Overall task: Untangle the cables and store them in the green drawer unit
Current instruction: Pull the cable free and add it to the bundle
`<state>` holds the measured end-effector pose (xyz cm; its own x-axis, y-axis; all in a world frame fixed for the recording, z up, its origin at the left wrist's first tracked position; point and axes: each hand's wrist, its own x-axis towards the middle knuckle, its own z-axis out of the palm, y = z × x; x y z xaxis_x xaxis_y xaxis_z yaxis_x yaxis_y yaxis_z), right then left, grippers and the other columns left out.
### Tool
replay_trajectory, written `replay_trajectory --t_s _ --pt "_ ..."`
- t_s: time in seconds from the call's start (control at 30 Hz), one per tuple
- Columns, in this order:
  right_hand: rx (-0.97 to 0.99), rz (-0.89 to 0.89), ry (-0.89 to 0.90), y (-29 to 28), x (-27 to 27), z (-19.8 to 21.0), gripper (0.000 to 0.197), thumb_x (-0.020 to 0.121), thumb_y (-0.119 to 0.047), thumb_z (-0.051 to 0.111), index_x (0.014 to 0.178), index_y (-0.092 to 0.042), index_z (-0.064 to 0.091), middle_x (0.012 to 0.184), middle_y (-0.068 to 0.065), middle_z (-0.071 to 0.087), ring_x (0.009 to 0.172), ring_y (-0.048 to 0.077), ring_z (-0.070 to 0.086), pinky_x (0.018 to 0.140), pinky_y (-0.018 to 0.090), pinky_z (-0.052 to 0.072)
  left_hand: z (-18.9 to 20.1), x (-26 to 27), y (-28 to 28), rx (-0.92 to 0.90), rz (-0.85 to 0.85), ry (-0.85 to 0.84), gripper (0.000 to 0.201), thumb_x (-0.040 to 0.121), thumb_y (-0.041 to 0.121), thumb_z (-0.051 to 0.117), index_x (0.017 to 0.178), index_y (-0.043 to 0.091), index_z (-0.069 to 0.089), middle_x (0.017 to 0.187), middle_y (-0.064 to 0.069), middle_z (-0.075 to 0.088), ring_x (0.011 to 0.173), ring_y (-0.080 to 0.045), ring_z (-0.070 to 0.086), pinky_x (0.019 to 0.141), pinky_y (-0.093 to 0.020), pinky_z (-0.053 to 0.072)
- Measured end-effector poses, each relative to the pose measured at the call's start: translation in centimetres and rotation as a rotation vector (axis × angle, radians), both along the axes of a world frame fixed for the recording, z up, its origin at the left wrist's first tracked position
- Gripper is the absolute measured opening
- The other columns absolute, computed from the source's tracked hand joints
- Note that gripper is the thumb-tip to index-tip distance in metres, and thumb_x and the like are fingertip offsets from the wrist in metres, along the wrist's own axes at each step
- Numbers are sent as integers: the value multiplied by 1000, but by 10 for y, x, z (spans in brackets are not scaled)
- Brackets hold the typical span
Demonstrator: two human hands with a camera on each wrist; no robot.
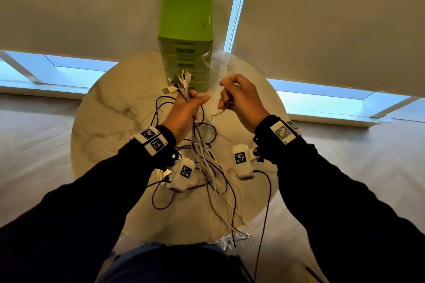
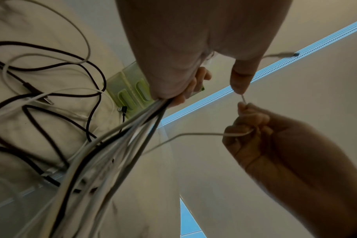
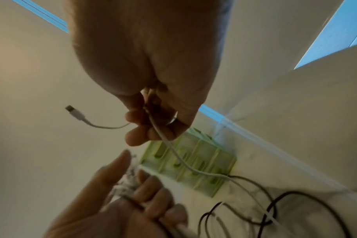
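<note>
Round marble-look table [image 1: 103, 108] sits against drawn roller blinds [image 1: 322, 18], daylight strips showing along their lower edge and in the gap between them. Green drawer unit [image 1: 185, 37] stands upright at the far edge of the table: translucent lime plastic, a stack of shallow drawers with slot handles, all closed as far as you can see.

Your left hand [image 1: 184, 114] is clenched around a bundle of cables [image 1: 207, 156], mostly white with a few dark ones. Connector ends [image 1: 178, 81] fan out above your fist, a USB-A plug among them; the tails hang down past the near table edge.

Your right hand [image 1: 241, 101] pinches a single thin white cable [image 3: 173, 151] between thumb and fingers. Its short end with a small white plug [image 3: 72, 111] sticks up in the air toward the drawer unit; the long end drops to the tabletop.

Black braided cables [image 2: 41, 90] lie looped and crossed on the table between your hands and the unit, still mixed with white ones.
</note>
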<state>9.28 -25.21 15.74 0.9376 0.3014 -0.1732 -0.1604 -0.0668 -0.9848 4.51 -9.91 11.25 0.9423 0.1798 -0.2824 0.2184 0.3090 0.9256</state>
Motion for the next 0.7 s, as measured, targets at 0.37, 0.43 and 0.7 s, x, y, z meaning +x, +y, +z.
replay_trajectory --t_s 0.37,0.43,0.7 --pt "-147 57 114 34 -36 -14 12 93 -9 48 87 -2 57 50 1 41 41 18 41 47 30 36 1 -10 9 31 69 5 42 105 54 32 93 17 50 67 6 32 58 -9 28 58 -28 28" --pt "-169 94 122 36 -40 -16 12 92 -10 50 88 -2 58 50 -1 43 42 17 40 48 31 35 -1 -10 11 16 86 14 45 104 54 32 89 16 50 66 5 33 56 -10 30 57 -29 30" --pt "-256 458 -32 31 -59 -21 44 105 -44 37 84 -10 56 57 -6 39 53 15 41 59 27 41 26 -1 30 -180 174 13 38 106 45 41 77 21 45 65 5 34 56 -9 32 53 -26 28"
